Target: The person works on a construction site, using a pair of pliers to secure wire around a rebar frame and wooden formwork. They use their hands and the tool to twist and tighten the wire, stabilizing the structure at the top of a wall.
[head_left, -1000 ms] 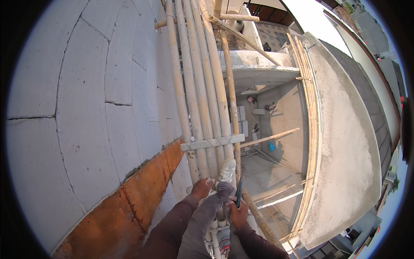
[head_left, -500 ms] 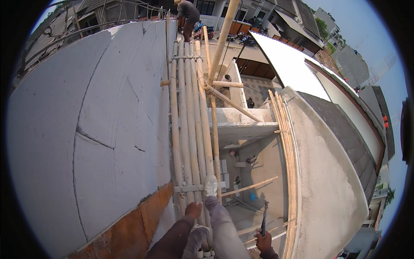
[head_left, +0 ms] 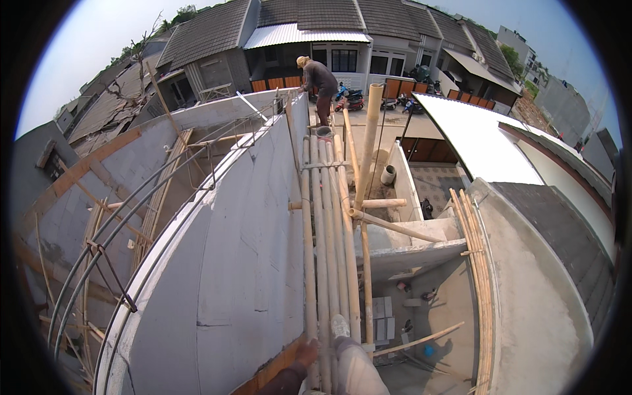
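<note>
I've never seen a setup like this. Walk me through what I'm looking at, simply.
There is no machine here: a person works bare-handed. A wide fisheye camera worn on the head looks down and ahead, so straight edges bend toward the rim.

Below runs a narrow row of bamboo poles, with the wearer's pale shoe on it. A light grey wall stands to the left; to the right, pale blocks lie on a lower level. At the far end, a co-worker bends toward the wall.

The left hand is beside the poles near the lower edge. I see nothing in it, and cannot tell whether it touches them. The right hand is out of view.
</note>
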`<act>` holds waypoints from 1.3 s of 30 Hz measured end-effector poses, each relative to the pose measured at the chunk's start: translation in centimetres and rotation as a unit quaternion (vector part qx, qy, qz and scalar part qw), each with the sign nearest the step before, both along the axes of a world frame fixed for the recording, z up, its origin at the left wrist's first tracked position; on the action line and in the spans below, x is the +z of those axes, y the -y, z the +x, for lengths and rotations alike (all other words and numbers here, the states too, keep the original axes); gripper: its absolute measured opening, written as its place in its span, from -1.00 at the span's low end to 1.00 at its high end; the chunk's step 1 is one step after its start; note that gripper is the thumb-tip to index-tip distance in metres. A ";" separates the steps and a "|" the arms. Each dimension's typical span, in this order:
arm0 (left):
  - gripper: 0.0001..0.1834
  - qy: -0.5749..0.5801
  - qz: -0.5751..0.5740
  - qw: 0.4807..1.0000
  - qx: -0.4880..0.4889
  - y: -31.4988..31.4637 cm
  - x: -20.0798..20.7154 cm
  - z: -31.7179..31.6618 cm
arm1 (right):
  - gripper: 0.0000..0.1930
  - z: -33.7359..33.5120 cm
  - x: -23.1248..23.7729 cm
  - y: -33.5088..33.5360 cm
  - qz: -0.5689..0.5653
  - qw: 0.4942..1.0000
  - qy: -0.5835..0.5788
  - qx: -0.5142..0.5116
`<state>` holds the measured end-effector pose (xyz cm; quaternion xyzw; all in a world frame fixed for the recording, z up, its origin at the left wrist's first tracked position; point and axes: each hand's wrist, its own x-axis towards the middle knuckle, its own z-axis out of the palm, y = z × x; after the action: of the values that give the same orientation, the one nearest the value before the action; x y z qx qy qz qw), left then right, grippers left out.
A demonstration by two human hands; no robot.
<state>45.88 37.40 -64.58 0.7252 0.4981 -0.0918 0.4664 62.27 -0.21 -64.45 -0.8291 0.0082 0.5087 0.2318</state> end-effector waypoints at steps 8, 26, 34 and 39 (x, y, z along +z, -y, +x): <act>-0.56 0.187 0.016 0.969 0.157 -15.4 16.4 11.1 | -0.70 14.6 1.5 -11.7 0.112 0.985 -0.039 -0.125; -0.62 0.296 -0.005 0.916 0.270 -31.5 27.7 21.1 | -0.50 31.5 12.0 -30.0 0.089 0.962 0.178 0.186; -0.63 0.276 -0.082 0.896 0.337 -39.9 27.2 26.6 | -0.57 42.4 16.4 -44.2 0.075 0.963 0.136 0.220; -0.64 0.263 -0.124 0.911 0.293 -43.4 29.3 30.2 | -0.68 47.0 20.8 -54.9 0.113 0.960 0.184 0.177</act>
<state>76.08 80.79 -35.23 0.4809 0.5323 0.1821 0.6725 109.24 54.73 -43.68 -0.8648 -0.2392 0.3783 0.2277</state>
